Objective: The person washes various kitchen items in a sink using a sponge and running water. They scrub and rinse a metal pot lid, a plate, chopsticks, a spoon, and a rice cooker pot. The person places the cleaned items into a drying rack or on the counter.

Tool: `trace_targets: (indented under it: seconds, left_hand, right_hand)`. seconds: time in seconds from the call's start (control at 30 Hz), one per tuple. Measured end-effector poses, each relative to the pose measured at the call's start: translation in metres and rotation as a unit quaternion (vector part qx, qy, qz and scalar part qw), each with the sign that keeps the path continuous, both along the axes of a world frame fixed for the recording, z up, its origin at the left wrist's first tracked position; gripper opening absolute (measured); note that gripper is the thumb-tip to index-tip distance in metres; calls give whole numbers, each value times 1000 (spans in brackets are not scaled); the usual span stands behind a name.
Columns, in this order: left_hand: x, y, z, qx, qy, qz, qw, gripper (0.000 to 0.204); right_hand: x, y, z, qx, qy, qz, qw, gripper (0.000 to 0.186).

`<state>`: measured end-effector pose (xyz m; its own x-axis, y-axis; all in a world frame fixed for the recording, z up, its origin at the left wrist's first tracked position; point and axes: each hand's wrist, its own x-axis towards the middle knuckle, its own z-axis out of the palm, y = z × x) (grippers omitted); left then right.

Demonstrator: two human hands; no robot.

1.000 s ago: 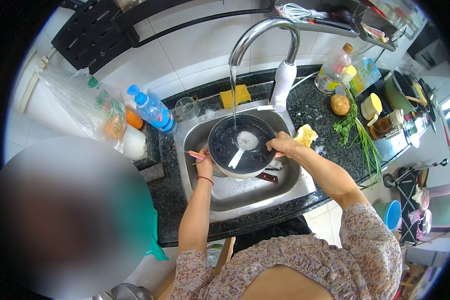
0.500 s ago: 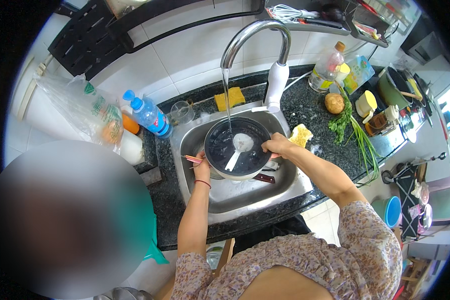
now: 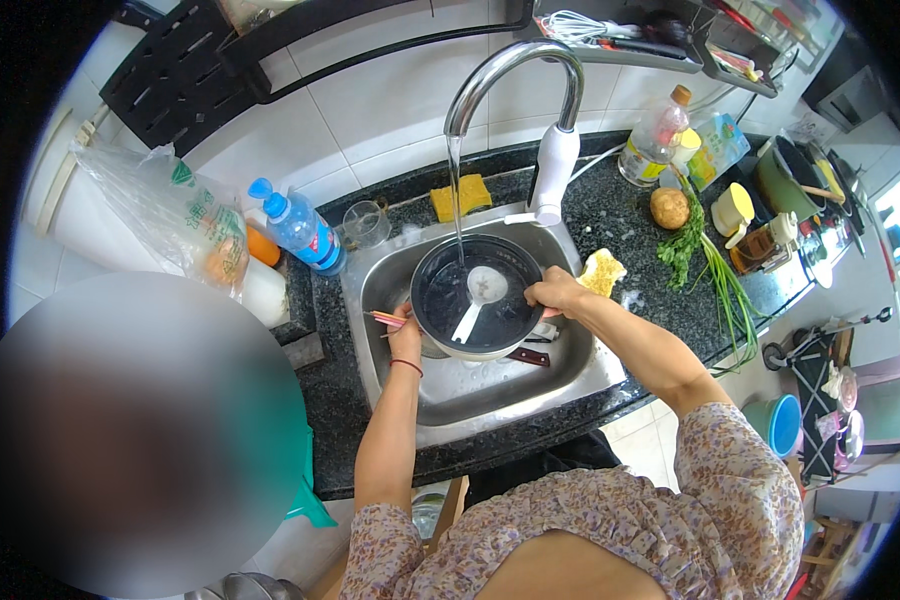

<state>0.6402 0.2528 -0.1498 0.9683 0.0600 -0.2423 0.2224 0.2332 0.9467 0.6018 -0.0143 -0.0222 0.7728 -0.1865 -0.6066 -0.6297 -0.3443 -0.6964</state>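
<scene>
Over the steel sink (image 3: pixel 440 410), both my hands grip a round pot (image 3: pixel 518 262), dark inside and pale outside. My left hand (image 3: pixel 404 338) is closed at its left edge, where a pink, stick-like piece sticks out; I cannot tell whether that is a handle. My right hand (image 3: pixel 555 291) is closed on the right edge, with a bit of pink beneath the fingers. A white ladle (image 3: pixel 486 286) lies in the pot. Water from the faucet (image 3: pixel 552 165) runs into the pot. Below it in the sink is a knife with a dark red handle (image 3: pixel 530 356).
A yellow sponge (image 3: pixel 460 198) sits behind the sink, beside a clear glass (image 3: pixel 366 225) and a blue bottle (image 3: pixel 305 232). To the right are another sponge (image 3: pixel 602 272), a potato (image 3: pixel 669 208) and green onions (image 3: pixel 718 285). Someone's blurred head (image 3: pixel 140 430) is at lower left.
Little differs. The water in the pot shows less pale froth around the ladle; both my hands keep their hold on the pot.
</scene>
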Motion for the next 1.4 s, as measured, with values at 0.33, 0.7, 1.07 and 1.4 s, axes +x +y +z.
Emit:
trace_targets:
  seconds: [0.33, 0.7, 1.07, 1.4]
  left_hand:
    - [-6, -2, 14, 53, 33, -14, 998, 13]
    - [-5, -2, 8, 34, 30, -4, 999, 6]
    - [-9, 3, 2, -20, 43, 28, 998, 8]
    - [-12, -2, 11, 28, 50, 30, 998, 11]
  right_hand:
    - [-1, 1, 8, -50, 7, 10, 999, 22]
    - [2, 2, 4, -38, -1, 11, 999, 22]
    - [11, 5, -7, -50, -1, 27, 998, 20]
    - [9, -2, -49, -40, 25, -22, 999, 39]
